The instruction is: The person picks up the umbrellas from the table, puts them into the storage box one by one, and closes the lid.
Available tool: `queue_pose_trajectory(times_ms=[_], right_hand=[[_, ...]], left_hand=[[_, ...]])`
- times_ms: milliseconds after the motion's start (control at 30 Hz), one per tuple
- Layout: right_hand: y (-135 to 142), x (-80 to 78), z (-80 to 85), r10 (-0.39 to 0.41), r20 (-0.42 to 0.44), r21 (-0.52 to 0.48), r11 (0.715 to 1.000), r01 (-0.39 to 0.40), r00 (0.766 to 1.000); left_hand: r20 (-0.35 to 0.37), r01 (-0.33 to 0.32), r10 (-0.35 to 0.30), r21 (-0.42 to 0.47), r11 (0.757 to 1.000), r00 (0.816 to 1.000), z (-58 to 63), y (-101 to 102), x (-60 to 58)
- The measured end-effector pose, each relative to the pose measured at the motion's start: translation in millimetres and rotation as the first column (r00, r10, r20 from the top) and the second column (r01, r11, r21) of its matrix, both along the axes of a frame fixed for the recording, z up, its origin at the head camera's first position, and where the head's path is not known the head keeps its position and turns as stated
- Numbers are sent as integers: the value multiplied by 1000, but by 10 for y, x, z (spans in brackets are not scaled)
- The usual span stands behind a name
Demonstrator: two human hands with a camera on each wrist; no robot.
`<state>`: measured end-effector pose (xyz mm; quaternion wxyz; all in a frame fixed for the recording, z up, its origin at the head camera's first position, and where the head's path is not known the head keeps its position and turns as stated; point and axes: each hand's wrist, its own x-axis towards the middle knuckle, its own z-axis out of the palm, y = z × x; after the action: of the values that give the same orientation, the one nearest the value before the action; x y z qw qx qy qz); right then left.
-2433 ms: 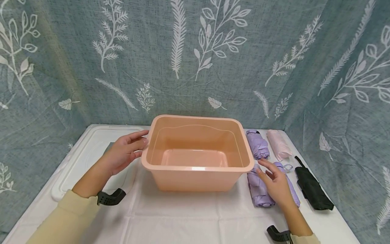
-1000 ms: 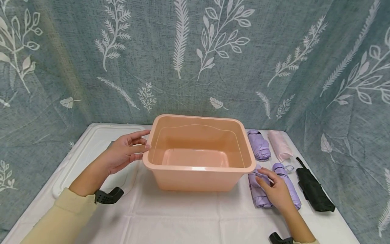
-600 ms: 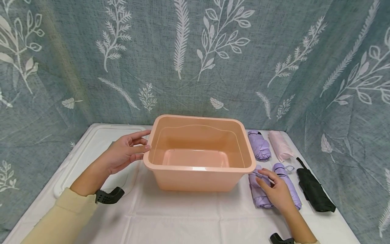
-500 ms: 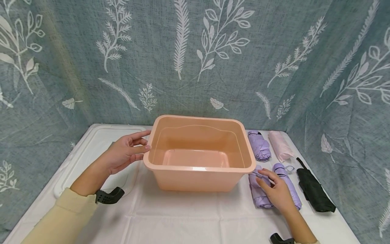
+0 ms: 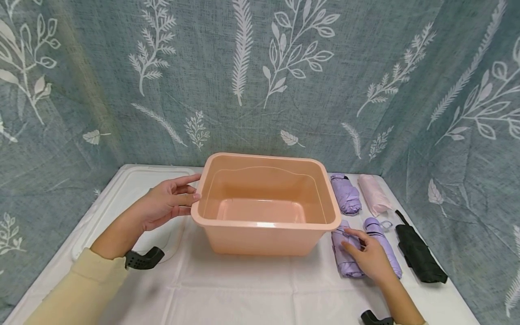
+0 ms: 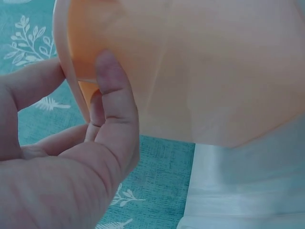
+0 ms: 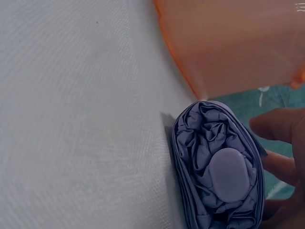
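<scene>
A peach plastic storage bin (image 5: 260, 237) stands upright in the middle, its inside bare. At its left end my left hand (image 5: 162, 205) touches the rim with loosely bent fingers; in the left wrist view, one finger (image 6: 114, 90) lies in front of the outer wall. To the right of the bin, two folded lilac umbrellas lie side by side. My right hand (image 5: 371, 257) is spread over the nearer umbrella (image 5: 345, 257), covering part of it. In the right wrist view, this umbrella's end (image 7: 228, 174) faces the camera, thumb and fingers alongside; contact is unclear.
Another lilac umbrella (image 5: 346, 194), a pale pink folded umbrella (image 5: 373, 194) and a black one (image 5: 420, 248) lie along the right side. A large white lid (image 5: 118, 198) lies flat at left, partly behind my arm. A patterned blue-green curtain (image 5: 260, 122) hangs behind the white-covered table.
My right hand has come down slightly over the lilac umbrellas since the oldest frame, then stayed almost still. My left hand keeps its place at the bin's rim.
</scene>
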<state>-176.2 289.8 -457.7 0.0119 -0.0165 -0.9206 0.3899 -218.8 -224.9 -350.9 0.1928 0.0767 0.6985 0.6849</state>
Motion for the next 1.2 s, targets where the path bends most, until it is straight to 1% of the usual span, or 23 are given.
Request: queue_pose_trajectory(times_ms=[233, 433, 667, 767, 933, 1200], right_hand=[[-10, -3, 18, 17, 11, 27, 999, -17, 1000], [-12, -3, 50, 35, 45, 57, 998, -38, 998], [14, -11, 103, 60, 105, 102, 992, -71, 993], [36, -25, 115, 65, 127, 104, 991, -79, 990], [66, -48, 120, 67, 139, 96, 992, -81, 988], [57, -100, 160, 60, 158, 136, 987, -82, 986]], left_hand=[[18, 26, -25, -46, 999, 1000, 59, -2, -2], [30, 37, -36, -62, 997, 999, 90, -14, -8], [29, 24, -22, -78, 997, 999, 109, -2, -4], [26, 21, -19, -80, 997, 999, 107, 9, -4], [31, 15, -13, -78, 997, 999, 92, 20, -11], [37, 12, -9, -89, 996, 999, 96, 16, -8]])
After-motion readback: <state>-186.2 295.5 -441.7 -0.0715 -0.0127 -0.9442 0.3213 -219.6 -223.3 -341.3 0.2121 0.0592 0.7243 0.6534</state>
